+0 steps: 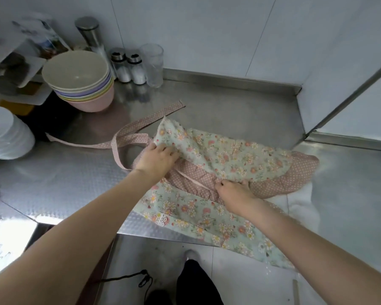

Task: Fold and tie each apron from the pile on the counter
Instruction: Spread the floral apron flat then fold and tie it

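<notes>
On the steel counter (207, 111) the floral apron (218, 150) lies half folded, its hem overhanging the edge. Left hand (156, 159) and right hand (233, 191) each pinch its cloth; the hanging weight could drag the fold undone.

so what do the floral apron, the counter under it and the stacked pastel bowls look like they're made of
Floral apron with pink dotted trim: thin woven cloth, probably cotton; it creases and drapes limply over the edge, matte.
Grey metal counter: likely stainless steel, brushed sheen with blurred reflections, embossed texture near the front.
Stacked pastel bowls: matte, opaque, thin-rimmed; perhaps plastic or melamine, could be ceramic.
</notes>
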`<act>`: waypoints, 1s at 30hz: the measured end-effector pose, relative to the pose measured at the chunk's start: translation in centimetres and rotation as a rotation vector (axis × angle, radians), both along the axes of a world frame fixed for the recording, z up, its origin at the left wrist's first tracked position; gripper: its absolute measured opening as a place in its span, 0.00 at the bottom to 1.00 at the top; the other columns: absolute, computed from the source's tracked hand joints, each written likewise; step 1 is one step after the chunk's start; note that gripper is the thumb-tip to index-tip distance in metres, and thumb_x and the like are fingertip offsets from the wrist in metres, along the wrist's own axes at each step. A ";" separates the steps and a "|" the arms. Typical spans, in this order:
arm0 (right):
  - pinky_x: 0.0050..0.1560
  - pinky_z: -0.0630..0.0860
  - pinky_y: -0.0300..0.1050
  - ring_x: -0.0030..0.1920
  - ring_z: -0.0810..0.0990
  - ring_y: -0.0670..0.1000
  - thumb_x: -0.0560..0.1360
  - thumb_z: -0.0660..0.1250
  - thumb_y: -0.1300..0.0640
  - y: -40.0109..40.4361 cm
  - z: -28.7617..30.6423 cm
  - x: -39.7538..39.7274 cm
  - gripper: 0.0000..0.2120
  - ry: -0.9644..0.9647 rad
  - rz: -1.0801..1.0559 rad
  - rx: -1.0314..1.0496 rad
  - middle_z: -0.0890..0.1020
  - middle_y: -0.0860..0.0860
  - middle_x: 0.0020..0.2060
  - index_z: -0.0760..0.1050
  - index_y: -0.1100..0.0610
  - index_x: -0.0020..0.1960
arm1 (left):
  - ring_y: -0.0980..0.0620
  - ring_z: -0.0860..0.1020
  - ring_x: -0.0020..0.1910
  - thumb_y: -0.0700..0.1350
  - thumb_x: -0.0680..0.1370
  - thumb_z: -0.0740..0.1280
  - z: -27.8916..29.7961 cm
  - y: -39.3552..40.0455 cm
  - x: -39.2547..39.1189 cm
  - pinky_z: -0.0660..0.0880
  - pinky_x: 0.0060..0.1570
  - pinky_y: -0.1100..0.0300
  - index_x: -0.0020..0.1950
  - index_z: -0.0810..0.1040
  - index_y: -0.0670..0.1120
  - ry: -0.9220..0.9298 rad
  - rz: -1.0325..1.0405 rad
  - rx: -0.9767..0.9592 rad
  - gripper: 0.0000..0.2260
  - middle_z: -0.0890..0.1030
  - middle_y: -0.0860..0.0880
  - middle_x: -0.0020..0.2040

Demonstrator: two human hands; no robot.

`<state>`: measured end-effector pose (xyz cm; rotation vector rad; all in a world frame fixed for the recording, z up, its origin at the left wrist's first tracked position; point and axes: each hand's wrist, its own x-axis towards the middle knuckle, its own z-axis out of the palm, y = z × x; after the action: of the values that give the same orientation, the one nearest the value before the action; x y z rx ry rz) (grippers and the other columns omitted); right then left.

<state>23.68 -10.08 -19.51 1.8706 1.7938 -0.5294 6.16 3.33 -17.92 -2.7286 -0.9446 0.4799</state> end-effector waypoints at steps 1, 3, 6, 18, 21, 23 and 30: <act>0.64 0.61 0.60 0.61 0.72 0.55 0.74 0.58 0.70 0.0 0.0 -0.1 0.24 0.008 -0.024 0.003 0.71 0.55 0.61 0.63 0.58 0.69 | 0.46 0.65 0.68 0.39 0.79 0.57 0.3 0.3 -0.3 0.62 0.64 0.53 0.71 0.63 0.47 -0.012 -0.044 0.041 0.20 0.66 0.47 0.69; 0.64 0.61 0.59 0.61 0.72 0.55 0.75 0.58 0.69 0.1 0.3 -0.2 0.24 0.033 -0.043 0.042 0.72 0.55 0.60 0.62 0.58 0.70 | 0.46 0.67 0.66 0.38 0.79 0.57 0.9 0.8 -1.2 0.64 0.62 0.53 0.69 0.66 0.47 0.026 -0.055 0.041 0.18 0.68 0.47 0.67; 0.64 0.61 0.55 0.62 0.71 0.53 0.75 0.58 0.66 -0.2 1.1 -0.1 0.23 0.101 -0.004 0.129 0.72 0.53 0.61 0.62 0.57 0.70 | 0.45 0.63 0.71 0.42 0.79 0.60 0.8 0.8 -2.2 0.65 0.65 0.51 0.71 0.65 0.49 0.244 0.132 -0.201 0.20 0.63 0.47 0.71; 0.69 0.61 0.61 0.71 0.57 0.60 0.77 0.60 0.48 0.0 2.0 1.4 0.26 0.155 -0.430 0.362 0.56 0.55 0.71 0.59 0.53 0.72 | 0.37 0.47 0.75 0.54 0.76 0.65 1.9 -0.7 5.3 0.55 0.69 0.35 0.76 0.45 0.57 0.144 -0.162 -0.216 0.36 0.47 0.47 0.77; 0.69 0.51 0.70 0.73 0.41 0.69 0.73 0.61 0.36 -1.1 1.1 3.9 0.44 0.159 -0.651 0.079 0.35 0.57 0.74 0.39 0.50 0.76 | 0.34 0.36 0.73 0.55 0.70 0.72 -0.2 -0.6 7.0 0.49 0.65 0.27 0.75 0.40 0.59 0.180 0.014 -0.336 0.47 0.36 0.47 0.76; 0.69 0.46 0.72 0.71 0.35 0.71 0.69 0.60 0.29 -1.7 0.2 5.8 0.52 0.174 -0.741 -0.050 0.28 0.57 0.72 0.30 0.50 0.75 | 0.32 0.32 0.71 0.54 0.67 0.75 -0.6 -0.3 7.6 0.49 0.64 0.26 0.75 0.36 0.59 0.191 0.125 -0.418 0.52 0.30 0.44 0.74; 0.70 0.41 0.71 0.71 0.30 0.68 0.64 0.64 0.27 0.8 -0.7 9.0 0.59 0.182 -0.629 -0.079 0.24 0.55 0.70 0.25 0.47 0.72 | 0.28 0.43 0.72 0.60 0.64 0.75 -0.8 2.1 6.8 0.56 0.69 0.36 0.70 0.25 0.58 0.231 0.465 -0.610 0.60 0.23 0.39 0.69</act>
<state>32.65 -9.26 -20.22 2.3819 1.2271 -0.9995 13.01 5.44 -18.76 -2.8234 -1.5811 1.3297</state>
